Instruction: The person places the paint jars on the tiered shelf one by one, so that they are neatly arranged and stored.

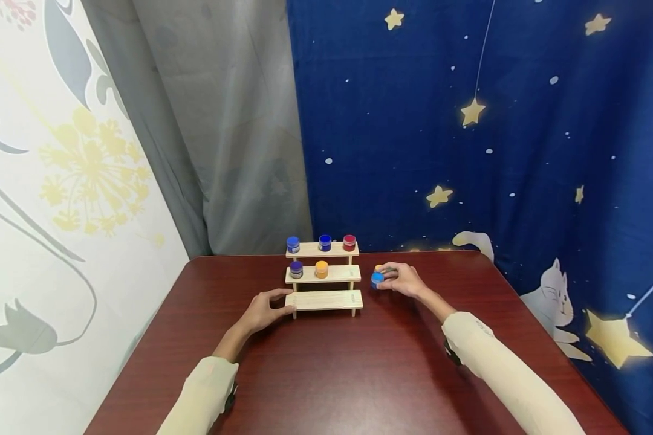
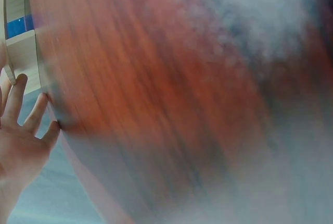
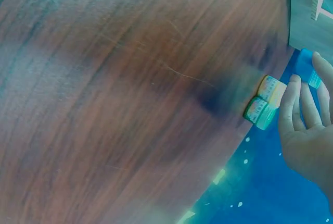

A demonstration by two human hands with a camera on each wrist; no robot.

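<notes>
A three-step wooden stand (image 1: 324, 300) stands on the table. My left hand (image 1: 262, 311) holds the left end of its lowest step between thumb and fingers; the left wrist view shows the other fingers spread. To the right of the stand, my right hand (image 1: 405, 281) pinches a light blue paint jar (image 1: 377, 280) between thumb and fingertips. Beside that hand are a yellow jar (image 3: 271, 89) and a green jar (image 3: 260, 112), mostly hidden in the head view. The top step bears a blue jar (image 1: 293, 244), a dark blue jar (image 1: 324, 243) and a red jar (image 1: 349, 243).
A purple jar (image 1: 296, 269) and an orange jar (image 1: 321, 269) stand on the middle step. The dark red-brown table (image 1: 326, 374) extends in front of the stand. Behind its far edge hang a grey curtain (image 1: 239, 133) and a blue star-patterned curtain (image 1: 381, 151).
</notes>
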